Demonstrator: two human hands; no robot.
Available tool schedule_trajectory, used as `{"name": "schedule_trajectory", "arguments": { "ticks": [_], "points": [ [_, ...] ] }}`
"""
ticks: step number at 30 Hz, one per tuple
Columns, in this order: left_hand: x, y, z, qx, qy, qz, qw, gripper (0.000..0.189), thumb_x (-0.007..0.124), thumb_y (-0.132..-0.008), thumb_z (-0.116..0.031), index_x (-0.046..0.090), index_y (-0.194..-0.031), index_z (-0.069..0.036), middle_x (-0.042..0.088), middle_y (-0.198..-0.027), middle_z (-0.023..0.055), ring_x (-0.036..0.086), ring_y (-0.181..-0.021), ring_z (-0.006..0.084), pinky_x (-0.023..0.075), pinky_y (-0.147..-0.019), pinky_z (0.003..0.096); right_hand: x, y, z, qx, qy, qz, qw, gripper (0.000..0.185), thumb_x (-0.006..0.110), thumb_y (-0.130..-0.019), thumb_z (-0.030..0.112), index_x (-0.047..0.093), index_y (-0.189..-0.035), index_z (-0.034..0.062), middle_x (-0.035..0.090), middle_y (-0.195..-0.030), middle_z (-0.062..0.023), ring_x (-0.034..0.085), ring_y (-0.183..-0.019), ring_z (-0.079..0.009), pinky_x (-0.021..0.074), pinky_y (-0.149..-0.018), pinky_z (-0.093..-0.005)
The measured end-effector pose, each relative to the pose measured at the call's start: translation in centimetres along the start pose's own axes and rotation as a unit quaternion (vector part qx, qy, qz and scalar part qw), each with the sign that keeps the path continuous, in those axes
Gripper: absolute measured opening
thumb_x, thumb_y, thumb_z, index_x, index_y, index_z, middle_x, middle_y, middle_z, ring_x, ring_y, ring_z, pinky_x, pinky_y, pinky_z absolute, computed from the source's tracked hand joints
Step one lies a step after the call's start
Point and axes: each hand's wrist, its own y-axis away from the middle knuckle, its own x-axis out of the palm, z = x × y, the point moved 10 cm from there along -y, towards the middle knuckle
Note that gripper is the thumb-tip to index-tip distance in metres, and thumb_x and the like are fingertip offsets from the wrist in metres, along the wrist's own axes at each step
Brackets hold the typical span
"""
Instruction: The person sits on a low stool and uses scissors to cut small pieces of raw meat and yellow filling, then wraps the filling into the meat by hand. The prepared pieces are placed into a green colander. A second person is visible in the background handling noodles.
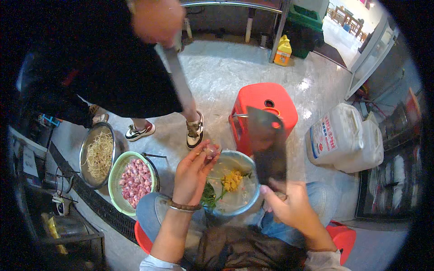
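Between the fingertips of my left hand is a pinkish piece of raw meat, apparently a gizzard. My right hand grips the handle of a broad cleaver, its blurred blade upright to the right of a blue-rimmed basin. Inside that basin lie a yellow clump of scraps and green leaves. Left of my knee, a pale green colander holds many similar raw pieces.
A metal bowl of bean sprouts stands beyond the colander. Ahead is a red stool, with an orange-handled tool partly behind the cleaver. White jugs stand right. Another person's blurred hand holds a long greyish object.
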Motion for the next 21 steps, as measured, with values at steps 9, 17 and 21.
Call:
{"name": "schedule_trajectory", "arguments": {
  "ticks": [9,17,21],
  "points": [
    [-1.0,-0.9,1.3,-0.004,0.034,-0.028,0.999,0.028,0.057,-0.104,-0.007,0.057,-0.13,0.002,0.065,-0.131,0.0205,0.063,-0.106,0.0191,0.049,-0.101,0.0308,-0.1,-0.9,-1.7,0.083,-0.093,-0.047,0.991,0.031,0.076,-0.091,0.01,0.067,-0.118,-0.0019,0.077,-0.091,-0.0182,0.077,-0.073,-0.0225,0.0579,-0.066,-0.0355],
    [-0.6,0.8,-0.7,0.054,-0.042,-0.038,0.997,0.024,0.062,-0.099,0.0,0.054,-0.122,-0.001,0.07,-0.122,0.0197,0.068,-0.104,0.0191,0.0518,-0.099,0.0335,3.6,-0.3,-0.6,-0.023,-0.026,0.012,0.999,0.018,0.072,-0.093,0.01,0.062,-0.105,-0.0003,0.074,-0.081,-0.0164,0.072,-0.064,-0.034,0.0546,-0.056,-0.0429],
    [-0.4,1.4,-1.2,0.082,-0.069,-0.057,0.993,0.025,0.064,-0.096,0.005,0.055,-0.119,0.0,0.07,-0.117,0.0173,0.069,-0.102,0.0198,0.0549,-0.095,0.033,3.5,-0.2,0.6,-0.08,-0.025,-0.025,0.996,0.019,0.071,-0.093,0.011,0.063,-0.106,0.0004,0.073,-0.077,-0.0155,0.07,-0.061,-0.0339,0.0539,-0.053,-0.0431]
  ]
}}
